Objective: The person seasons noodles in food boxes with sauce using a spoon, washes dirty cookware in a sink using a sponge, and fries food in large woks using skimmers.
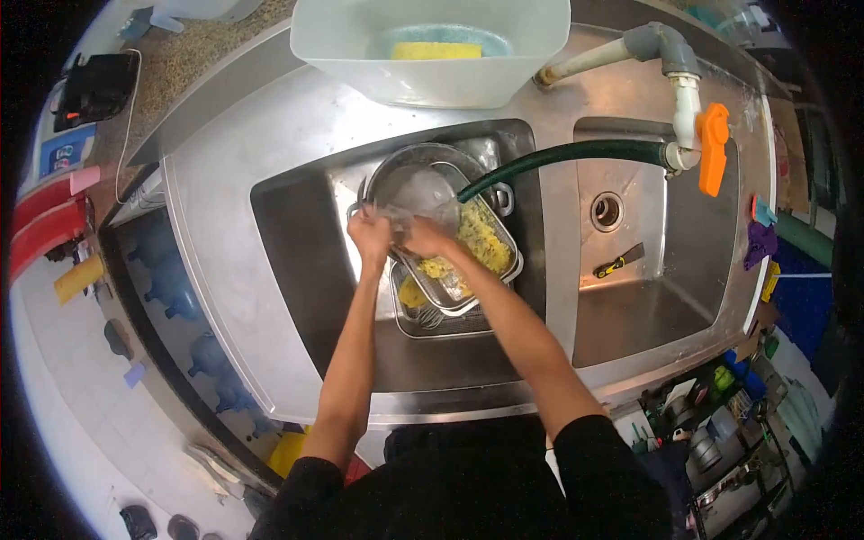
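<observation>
Over the left basin, my left hand (pixel 370 236) is closed on a clear, see-through item (pixel 397 216), blurred so its exact kind cannot be made out. My right hand (pixel 427 237) is closed against the same item from the other side. Behind them stands a round metal pot (pixel 432 151) with whitish, cloudy water in it. A rectangular metal pan (pixel 511 232) with yellow food scraps (pixel 483 241) leans partly over the pot. Beneath it lies another tray (pixel 423 331) with a whisk-like wire utensil (pixel 430 315). A dark green hose (pixel 567 155) ends above the pot.
A translucent tub (pixel 432 85) with a yellow sponge (pixel 436 50) stands behind the basin. The right basin (pixel 648 324) holds a scraper with a yellow-black handle (pixel 619 261). An orange valve handle (pixel 714 149) sits on the pipe. Several blue water bottles (pixel 175 292) are below left.
</observation>
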The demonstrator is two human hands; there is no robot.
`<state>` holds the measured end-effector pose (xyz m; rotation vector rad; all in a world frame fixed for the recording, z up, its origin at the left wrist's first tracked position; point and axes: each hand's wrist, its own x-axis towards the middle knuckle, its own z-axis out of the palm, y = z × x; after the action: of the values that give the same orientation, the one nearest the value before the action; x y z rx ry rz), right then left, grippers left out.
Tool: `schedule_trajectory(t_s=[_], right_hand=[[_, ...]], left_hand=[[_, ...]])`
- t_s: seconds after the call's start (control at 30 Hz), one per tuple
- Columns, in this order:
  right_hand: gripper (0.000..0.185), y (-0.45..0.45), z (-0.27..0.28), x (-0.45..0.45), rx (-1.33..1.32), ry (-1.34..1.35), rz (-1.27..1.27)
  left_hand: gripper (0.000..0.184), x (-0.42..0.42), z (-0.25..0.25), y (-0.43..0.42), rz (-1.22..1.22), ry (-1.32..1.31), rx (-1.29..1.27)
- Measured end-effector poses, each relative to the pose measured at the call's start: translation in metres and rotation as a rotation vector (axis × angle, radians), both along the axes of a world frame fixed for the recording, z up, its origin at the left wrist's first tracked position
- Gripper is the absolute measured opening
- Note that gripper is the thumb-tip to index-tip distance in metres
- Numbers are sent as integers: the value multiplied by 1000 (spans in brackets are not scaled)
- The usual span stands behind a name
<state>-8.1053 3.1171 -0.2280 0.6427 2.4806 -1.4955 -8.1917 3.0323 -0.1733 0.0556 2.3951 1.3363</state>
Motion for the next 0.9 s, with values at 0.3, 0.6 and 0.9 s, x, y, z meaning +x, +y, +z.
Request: schedule_trajectory(t_s=[0.3, 0.6, 0.9], right_hand=[[23, 6, 27, 42, 275, -118, -68], [37, 55, 22, 37, -1357, 97, -888], [40, -21, 79, -11, 31, 286, -728]], left_hand=[[12, 17, 70, 34, -149, 266, -153], [6, 17, 123, 0, -205, 581, -292], [12, 19, 111, -2, -4, 157, -57]])
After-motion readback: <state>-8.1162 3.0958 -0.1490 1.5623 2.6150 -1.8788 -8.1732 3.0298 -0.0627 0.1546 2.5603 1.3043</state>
